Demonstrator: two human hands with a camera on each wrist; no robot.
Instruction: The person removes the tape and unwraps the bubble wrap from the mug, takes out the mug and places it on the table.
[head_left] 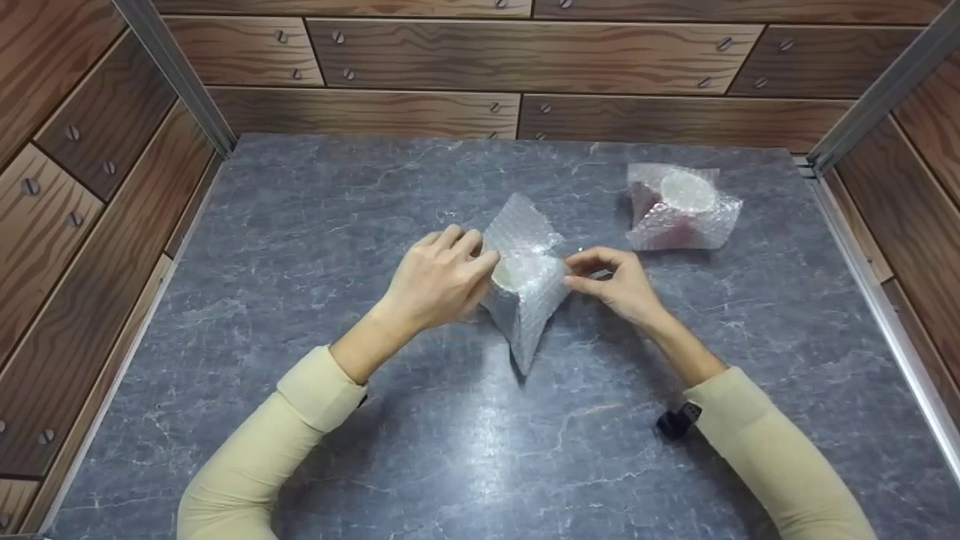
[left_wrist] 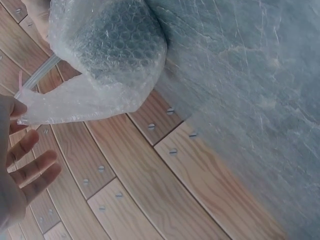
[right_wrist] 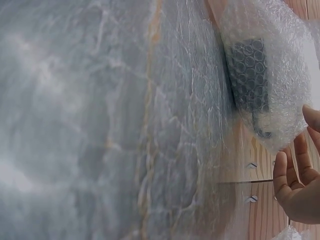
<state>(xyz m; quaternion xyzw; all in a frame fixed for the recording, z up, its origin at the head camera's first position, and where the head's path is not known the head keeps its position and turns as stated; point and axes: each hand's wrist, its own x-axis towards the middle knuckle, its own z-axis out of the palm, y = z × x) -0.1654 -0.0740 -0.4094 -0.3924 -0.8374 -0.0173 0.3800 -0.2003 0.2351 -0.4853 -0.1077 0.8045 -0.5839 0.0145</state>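
Note:
A sheet of clear bubble wrap (head_left: 536, 289) stands folded up around an object in the middle of the table. The object's pale round top (head_left: 505, 276) shows between the folds; in the right wrist view a dark rectangular patch (right_wrist: 250, 70) shows through the bubbles. What the object is, I cannot tell. My left hand (head_left: 439, 277) pinches a raised edge of the wrap, its other fingers spread in the left wrist view. Opposite, my right hand (head_left: 619, 289) pinches the wrap's right corner between thumb and fingers.
Toward the back right lies another bubble-wrapped bundle (head_left: 679, 214), reddish inside with a pale round top. The marbled grey table (head_left: 375, 180) is bounded by wood-patterned panels (head_left: 420, 56) and metal rails (head_left: 892, 330). A black strap end (head_left: 679, 420) hangs at the right sleeve.

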